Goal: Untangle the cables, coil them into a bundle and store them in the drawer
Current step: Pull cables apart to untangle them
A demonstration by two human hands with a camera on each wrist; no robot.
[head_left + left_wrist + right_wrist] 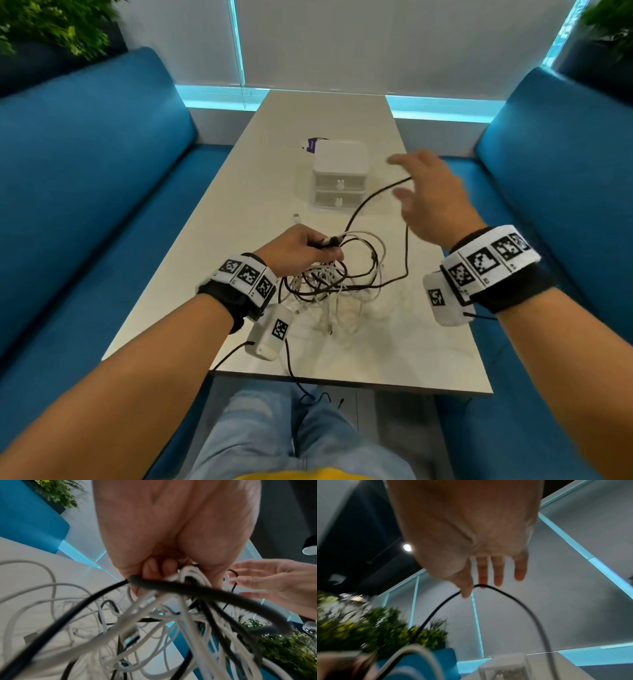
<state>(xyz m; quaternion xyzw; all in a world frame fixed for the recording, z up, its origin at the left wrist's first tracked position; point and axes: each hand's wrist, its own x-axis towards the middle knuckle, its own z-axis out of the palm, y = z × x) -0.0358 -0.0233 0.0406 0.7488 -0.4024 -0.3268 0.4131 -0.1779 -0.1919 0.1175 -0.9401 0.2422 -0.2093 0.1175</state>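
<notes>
A tangle of white and black cables point(329, 277) hangs over the white table point(239, 178), bunched at the top in my left hand point(301, 248). The left wrist view shows that hand point(163, 534) with fingers curled round several strands of the tangle point(154, 622). One black cable point(370, 198) rises from the tangle as a loop draped over the straight fingers of my raised right hand point(428, 195). From the right wrist, the black cable point(505, 595) hangs across the fingertips point(482, 580). A white two-drawer unit point(340, 174) stands mid-table, both drawers shut.
A purple card point(311, 144) lies behind the drawer unit. A white connector end point(296, 216) rests on the table near my left hand. Blue sofas point(85, 171) point(565, 171) flank the table. A thin black wire point(298, 380) hangs off the near table edge.
</notes>
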